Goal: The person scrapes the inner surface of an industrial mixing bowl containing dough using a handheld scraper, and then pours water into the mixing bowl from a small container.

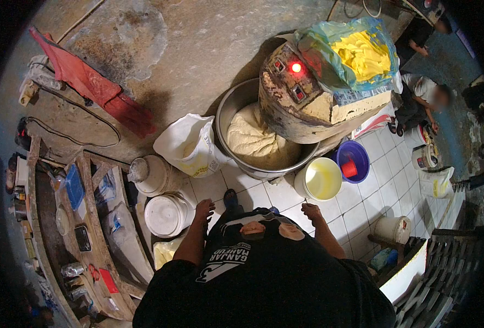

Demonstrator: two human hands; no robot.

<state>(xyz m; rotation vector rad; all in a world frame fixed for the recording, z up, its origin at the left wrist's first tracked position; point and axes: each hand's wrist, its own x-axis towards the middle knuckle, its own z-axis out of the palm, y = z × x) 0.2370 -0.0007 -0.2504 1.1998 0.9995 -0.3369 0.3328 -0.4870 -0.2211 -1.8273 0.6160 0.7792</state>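
My left hand [204,211] hangs beside my body with nothing visible in it, its fingers loosely apart. It is nearest to a white lidded bucket [164,216]. My right hand [311,212] has its fingers closed, with a thin bit showing at the fingertips that I cannot make out. Just beyond it stands a cream bucket [303,177] with yellow residue inside. Ahead of me, a large steel mixing bowl [224,107] holds pale dough [247,134]. The worn mixer head [280,104] covers part of it, its red light lit. Yellow margarine [364,54] lies in a plastic bag on top.
An open white sack [184,146] leans left of the bowl. A purple bucket [366,164] with a red scoop [349,168] stands right of the cream one. Wooden shelving [97,235] lines the left. At far right, a person [419,98] crouches near buckets and a sack [436,183].
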